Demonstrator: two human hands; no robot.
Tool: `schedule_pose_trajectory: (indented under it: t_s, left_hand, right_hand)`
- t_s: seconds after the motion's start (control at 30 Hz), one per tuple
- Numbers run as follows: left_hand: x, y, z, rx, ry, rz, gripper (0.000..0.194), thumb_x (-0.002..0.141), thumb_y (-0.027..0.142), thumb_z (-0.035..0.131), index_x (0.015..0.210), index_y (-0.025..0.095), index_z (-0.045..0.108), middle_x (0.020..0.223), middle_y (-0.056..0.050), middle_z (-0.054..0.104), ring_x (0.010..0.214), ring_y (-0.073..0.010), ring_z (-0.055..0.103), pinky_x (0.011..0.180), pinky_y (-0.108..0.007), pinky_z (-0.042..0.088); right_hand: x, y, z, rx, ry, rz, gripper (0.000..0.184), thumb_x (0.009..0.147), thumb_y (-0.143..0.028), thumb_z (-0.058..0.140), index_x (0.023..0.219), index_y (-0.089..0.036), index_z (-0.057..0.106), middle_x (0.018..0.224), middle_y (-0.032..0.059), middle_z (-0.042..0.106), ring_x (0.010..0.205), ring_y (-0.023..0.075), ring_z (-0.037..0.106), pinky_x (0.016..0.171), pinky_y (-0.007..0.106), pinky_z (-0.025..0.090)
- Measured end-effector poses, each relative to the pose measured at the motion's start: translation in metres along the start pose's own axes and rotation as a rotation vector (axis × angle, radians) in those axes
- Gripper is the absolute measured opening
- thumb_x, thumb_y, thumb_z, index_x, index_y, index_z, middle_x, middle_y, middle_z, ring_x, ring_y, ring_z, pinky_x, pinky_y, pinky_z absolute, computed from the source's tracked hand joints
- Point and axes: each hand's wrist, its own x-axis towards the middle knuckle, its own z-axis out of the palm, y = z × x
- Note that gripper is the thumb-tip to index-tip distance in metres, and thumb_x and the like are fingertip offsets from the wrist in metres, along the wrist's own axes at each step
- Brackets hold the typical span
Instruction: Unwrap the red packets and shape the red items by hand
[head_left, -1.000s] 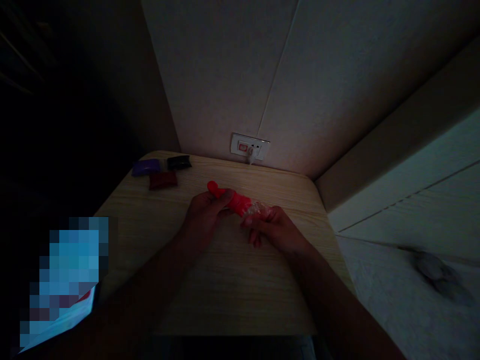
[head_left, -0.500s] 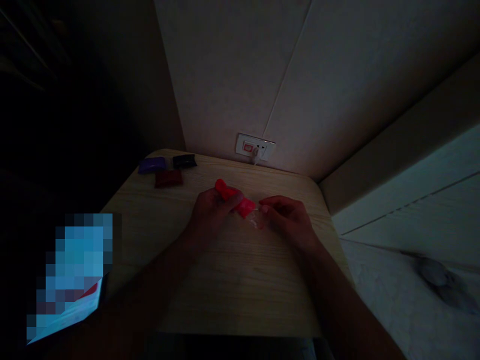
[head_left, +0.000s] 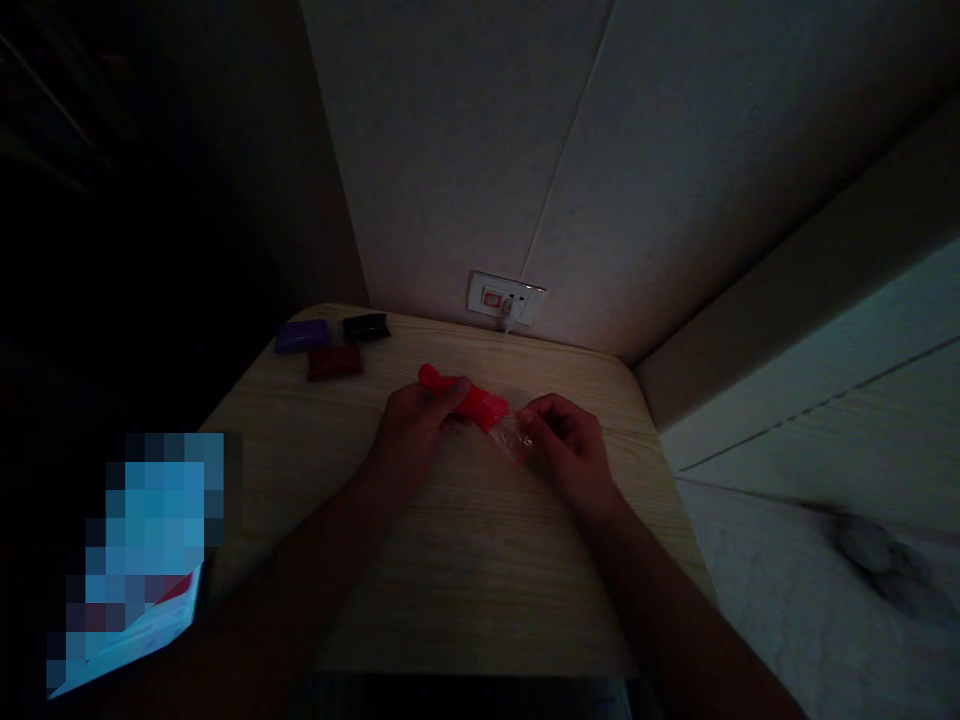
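Observation:
My left hand (head_left: 420, 425) is closed around a bright red soft piece that looks like modelling clay (head_left: 480, 406). One rounded end of it sticks out past my thumb at the upper left. From its right end stretches a crumpled clear plastic wrapper (head_left: 511, 440). My right hand (head_left: 566, 445) pinches the wrapper's far end between thumb and fingertips. Both hands are just above the middle of a light wooden table (head_left: 465, 560). At the back left lie a purple packet (head_left: 302, 336), a black packet (head_left: 366, 327) and a dark red packet (head_left: 334, 362).
A wall socket (head_left: 507, 298) with a plug in it sits just behind the table's back edge. A lit screen (head_left: 150, 560), partly pixelated, stands at the lower left. On the right, a pale panel (head_left: 817, 370) borders the table. The room is dim.
The red piece and my left hand have shifted slightly left. More of the clear wrapper shows between the red piece and my right hand.

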Motion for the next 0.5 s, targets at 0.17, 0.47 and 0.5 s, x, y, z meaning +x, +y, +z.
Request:
schedule_pose_trajectory:
  t_s: [0.17,0.47,0.5]
  left_hand:
    - [0.002,-0.004,-0.003,0.018,0.009,0.02,0.028,0.074,0.041,0.086,0.079,0.015,0.076,0.076,-0.002,0.074,0.071,-0.0133,0.065,0.072,-0.025,0.052]
    - [-0.003,-0.002,0.004,-0.076,0.002,0.026,0.03,0.071,0.042,0.087,0.081,0.016,0.074,0.081,-0.001,0.075,0.076,-0.015,0.069,0.075,-0.027,0.055]
    - [-0.004,-0.002,0.005,-0.06,-0.016,0.014,0.03,0.071,0.041,0.087,0.082,0.016,0.074,0.082,-0.002,0.076,0.078,-0.0161,0.07,0.077,-0.029,0.056]
  right_hand:
    - [0.001,0.005,0.0,0.029,-0.088,0.058,0.031,0.086,-0.048,0.076,0.079,-0.019,0.068,0.067,-0.0014,0.061,0.059,0.0127,0.053,0.056,0.024,0.042]
    - [0.0,0.009,0.003,0.195,-0.271,0.263,0.032,0.078,-0.045,0.084,0.07,-0.016,0.074,0.065,0.0024,0.069,0.053,0.012,0.059,0.053,0.025,0.047]
    - [0.0,0.008,0.004,0.204,-0.245,0.269,0.032,0.079,-0.044,0.082,0.068,-0.016,0.072,0.062,0.0009,0.066,0.05,0.0105,0.055,0.049,0.023,0.043]
